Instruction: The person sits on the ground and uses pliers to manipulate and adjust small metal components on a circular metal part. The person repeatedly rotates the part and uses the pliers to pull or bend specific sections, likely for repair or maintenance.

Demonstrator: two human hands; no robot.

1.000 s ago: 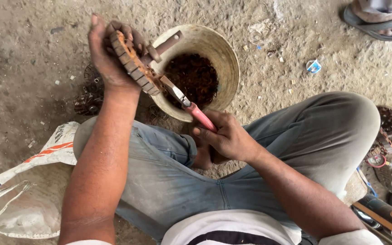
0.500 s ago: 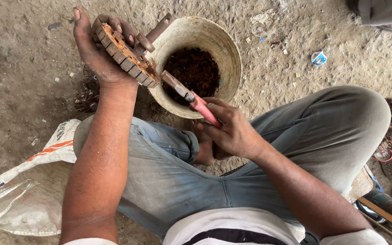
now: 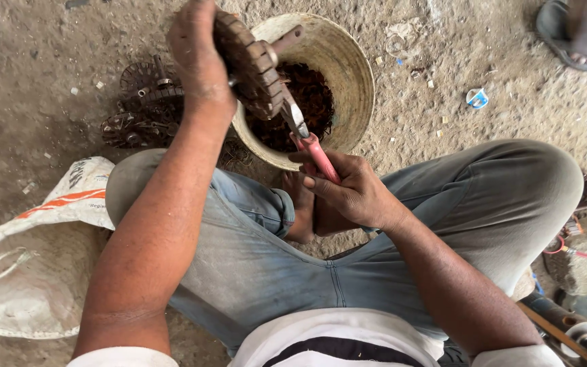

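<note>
My left hand (image 3: pixel 197 58) grips a rusty round motor rotor (image 3: pixel 251 64) with a short shaft, held above the near rim of a pale bucket (image 3: pixel 351 64). My right hand (image 3: pixel 348 190) is closed around the red handles of a pair of pliers (image 3: pixel 307 139), whose jaws meet the rotor's lower edge. Dark reddish wire scraps (image 3: pixel 310 95) fill the bottom of the bucket. I sit cross-legged in jeans on dusty ground, with a bare foot below the bucket.
Several stripped rusty rotors (image 3: pixel 140 109) lie on the ground left of the bucket. A white woven sack (image 3: pixel 28 258) lies at my left. Another person's sandalled foot (image 3: pixel 575 34) is at the top right. Tools and red wire (image 3: pixel 582 251) sit at the right edge.
My left hand has turned the rotor and brought it closer over the bucket's rim. The pliers have swung more upright, staying on the rotor's edge. The view has shifted slightly.
</note>
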